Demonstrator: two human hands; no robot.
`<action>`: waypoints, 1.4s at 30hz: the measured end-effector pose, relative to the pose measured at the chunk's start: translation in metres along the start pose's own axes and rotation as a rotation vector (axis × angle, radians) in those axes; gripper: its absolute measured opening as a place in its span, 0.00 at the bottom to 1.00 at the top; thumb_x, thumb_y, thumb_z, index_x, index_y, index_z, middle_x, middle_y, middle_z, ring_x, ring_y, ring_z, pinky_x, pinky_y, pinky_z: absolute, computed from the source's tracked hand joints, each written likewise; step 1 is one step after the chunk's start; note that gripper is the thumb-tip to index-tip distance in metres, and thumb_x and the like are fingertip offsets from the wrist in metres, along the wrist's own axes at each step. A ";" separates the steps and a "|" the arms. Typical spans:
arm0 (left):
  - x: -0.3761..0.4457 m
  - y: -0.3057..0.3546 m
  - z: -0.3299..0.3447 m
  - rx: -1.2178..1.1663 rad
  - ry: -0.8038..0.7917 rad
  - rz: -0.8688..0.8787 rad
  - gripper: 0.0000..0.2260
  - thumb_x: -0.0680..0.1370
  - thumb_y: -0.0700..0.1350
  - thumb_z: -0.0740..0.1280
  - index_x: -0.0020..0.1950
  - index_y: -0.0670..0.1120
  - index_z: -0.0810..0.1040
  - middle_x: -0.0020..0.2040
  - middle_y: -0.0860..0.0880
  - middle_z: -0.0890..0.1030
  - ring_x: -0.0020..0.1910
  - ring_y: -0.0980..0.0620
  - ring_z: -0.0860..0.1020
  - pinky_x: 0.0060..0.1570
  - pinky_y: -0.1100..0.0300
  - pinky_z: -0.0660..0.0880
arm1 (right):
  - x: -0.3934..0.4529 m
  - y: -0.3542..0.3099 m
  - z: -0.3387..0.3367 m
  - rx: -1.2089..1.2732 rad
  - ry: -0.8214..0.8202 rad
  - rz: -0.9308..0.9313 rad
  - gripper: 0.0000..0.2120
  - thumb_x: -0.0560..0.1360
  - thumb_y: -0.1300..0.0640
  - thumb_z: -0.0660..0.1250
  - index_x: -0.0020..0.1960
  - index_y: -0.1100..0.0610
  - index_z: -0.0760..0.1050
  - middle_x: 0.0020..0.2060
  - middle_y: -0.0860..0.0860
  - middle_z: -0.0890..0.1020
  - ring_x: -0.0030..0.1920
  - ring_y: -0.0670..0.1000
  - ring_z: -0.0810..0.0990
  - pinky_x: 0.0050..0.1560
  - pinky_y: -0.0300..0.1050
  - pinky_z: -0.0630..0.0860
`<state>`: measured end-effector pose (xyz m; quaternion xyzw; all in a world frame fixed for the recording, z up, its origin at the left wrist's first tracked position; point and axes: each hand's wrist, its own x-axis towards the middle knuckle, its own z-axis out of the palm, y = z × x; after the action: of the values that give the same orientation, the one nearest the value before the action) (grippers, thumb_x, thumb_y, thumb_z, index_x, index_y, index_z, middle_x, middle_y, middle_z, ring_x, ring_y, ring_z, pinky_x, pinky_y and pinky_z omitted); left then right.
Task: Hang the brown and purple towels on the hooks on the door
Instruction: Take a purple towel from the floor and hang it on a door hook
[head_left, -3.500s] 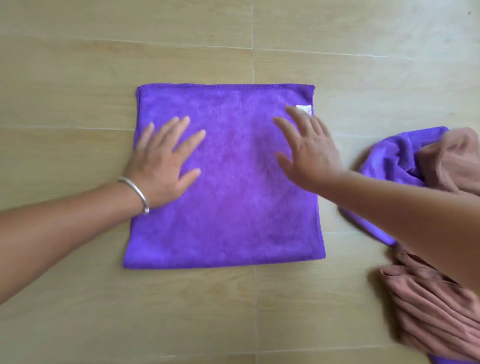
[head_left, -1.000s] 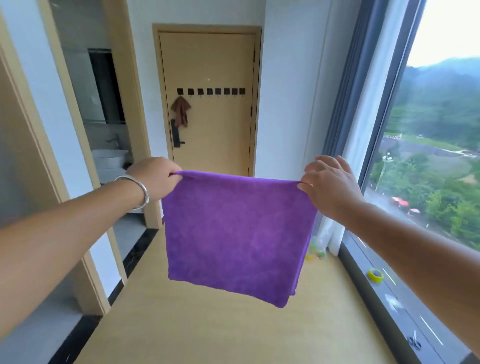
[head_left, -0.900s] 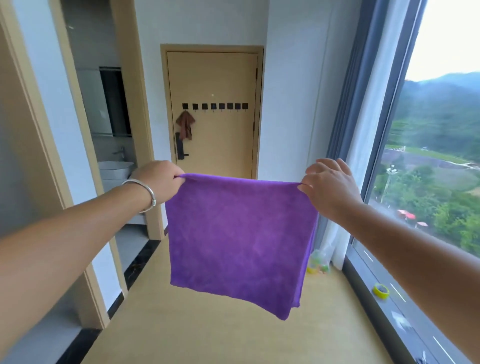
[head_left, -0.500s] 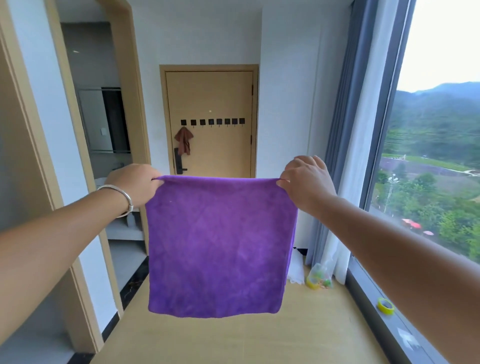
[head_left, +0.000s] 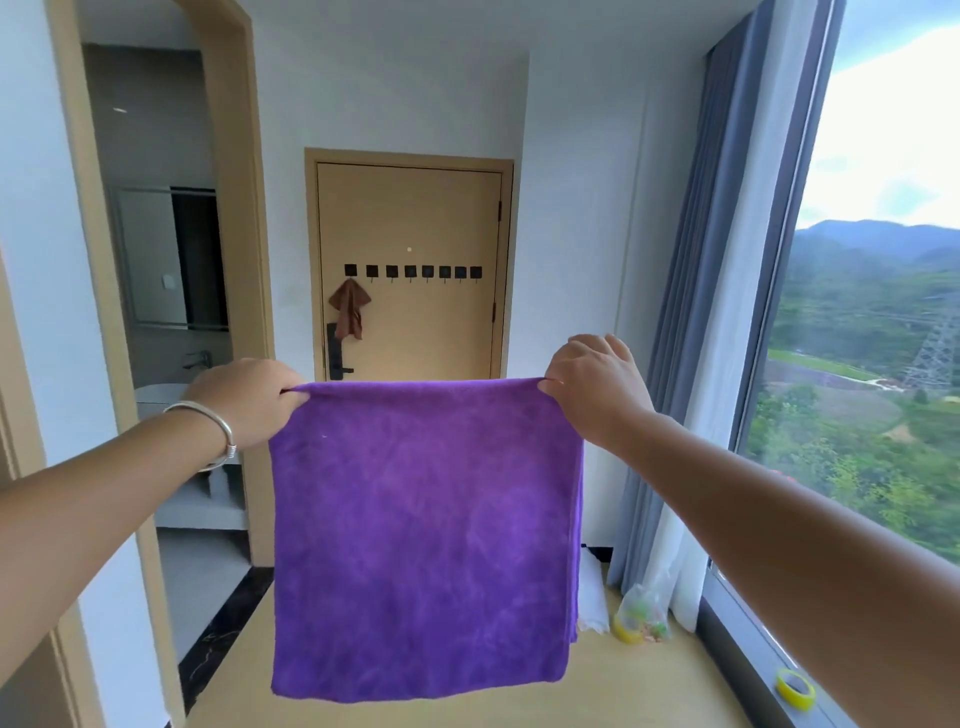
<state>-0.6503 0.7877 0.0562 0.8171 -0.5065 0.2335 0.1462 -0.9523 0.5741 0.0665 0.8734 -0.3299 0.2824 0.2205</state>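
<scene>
A folded purple towel (head_left: 423, 535) hangs flat in front of me at arm's length. My left hand (head_left: 244, 397) pinches its top left corner and my right hand (head_left: 597, 387) pinches its top right corner. Straight ahead stands a tan door (head_left: 431, 332) with a row of several black square hooks (head_left: 413, 271) across it. A brown towel (head_left: 349, 309) hangs from the leftmost hook, above the black door handle (head_left: 335, 353). The other hooks are bare.
An open bathroom doorway (head_left: 171, 322) with a sink is on the left. A large window (head_left: 883, 338) with blue-grey curtains (head_left: 696, 338) runs along the right. A plastic bag (head_left: 641, 616) sits on the floor by the curtain, and a yellow tape roll (head_left: 795, 688) on the sill.
The towel was lifted off the floor and held up by its top corners. Over the last second it swung from slanted to square, and the view tilted up and drew nearer the door.
</scene>
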 end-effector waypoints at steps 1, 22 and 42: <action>0.009 -0.009 0.006 -0.009 -0.001 0.002 0.18 0.82 0.51 0.56 0.34 0.50 0.75 0.33 0.50 0.78 0.34 0.51 0.76 0.33 0.58 0.71 | 0.012 -0.005 0.008 0.004 -0.012 0.003 0.16 0.81 0.45 0.56 0.52 0.46 0.81 0.57 0.44 0.78 0.66 0.49 0.66 0.71 0.52 0.58; 0.255 -0.106 0.157 0.034 -0.042 -0.045 0.18 0.82 0.51 0.56 0.35 0.50 0.75 0.36 0.50 0.79 0.36 0.51 0.76 0.34 0.58 0.69 | 0.266 -0.006 0.234 -0.072 -0.073 -0.096 0.12 0.81 0.49 0.55 0.51 0.47 0.78 0.55 0.45 0.77 0.65 0.50 0.67 0.69 0.51 0.60; 0.552 -0.248 0.329 0.151 -0.072 -0.078 0.16 0.80 0.47 0.56 0.33 0.46 0.71 0.37 0.49 0.77 0.40 0.48 0.76 0.36 0.56 0.70 | 0.552 -0.033 0.482 -0.082 -0.020 -0.200 0.13 0.81 0.48 0.56 0.54 0.47 0.79 0.52 0.45 0.78 0.59 0.50 0.71 0.64 0.47 0.66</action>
<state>-0.1429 0.3228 0.0691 0.8527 -0.4602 0.2355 0.0750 -0.4179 0.0714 0.0545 0.8949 -0.2546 0.2365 0.2801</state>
